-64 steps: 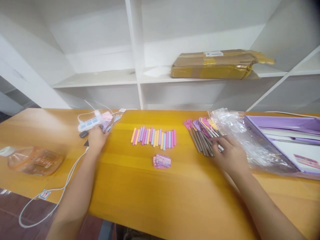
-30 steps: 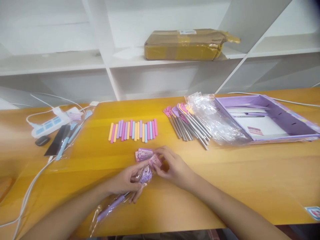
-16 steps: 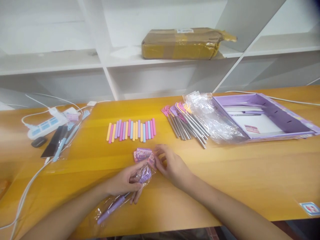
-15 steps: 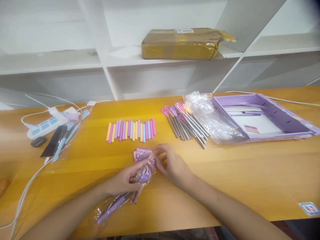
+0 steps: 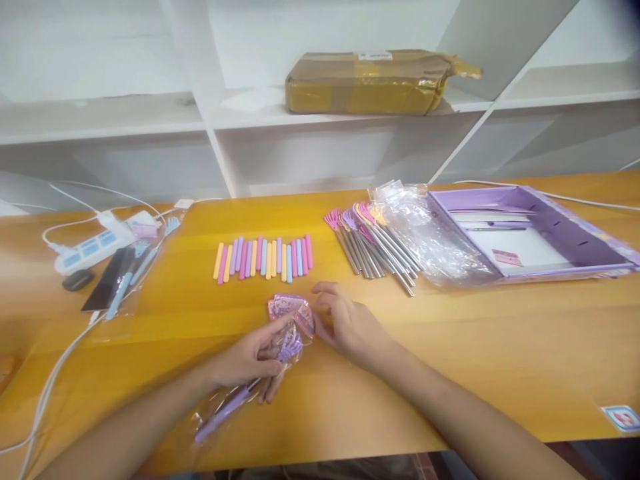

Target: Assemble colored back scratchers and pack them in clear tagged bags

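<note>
My left hand [image 5: 250,360] is closed around a purple back scratcher [image 5: 291,345] with a hand-shaped head and metal rod, inside a clear plastic bag. Its purple handle [image 5: 223,418] points down to the left, below the wrist. A small pink printed card [image 5: 304,319] lies at the mouth of this bag, just beyond the scratcher's head. My right hand [image 5: 345,325] is at the card's right edge, fingers half bent, with a gap between thumb and forefinger. Whether the thumb touches the card is hard to tell. More such cards [image 5: 285,304] lie in a small stack behind.
A row of coloured handle sleeves [image 5: 263,258] lies beyond the cards. Metal back scratchers [image 5: 373,243] are piled to the right, beside clear bags [image 5: 435,240] and a purple box [image 5: 575,270]. At left are a power strip [image 5: 95,250] and bagged blue scratchers [image 5: 120,293]. A taped carton [image 5: 370,83] sits on the shelf.
My left hand has brought the bagged scratcher from the left to the centre. My right hand left the metal scratchers, held a card at the bag's mouth, and has now shifted slightly away from it.
</note>
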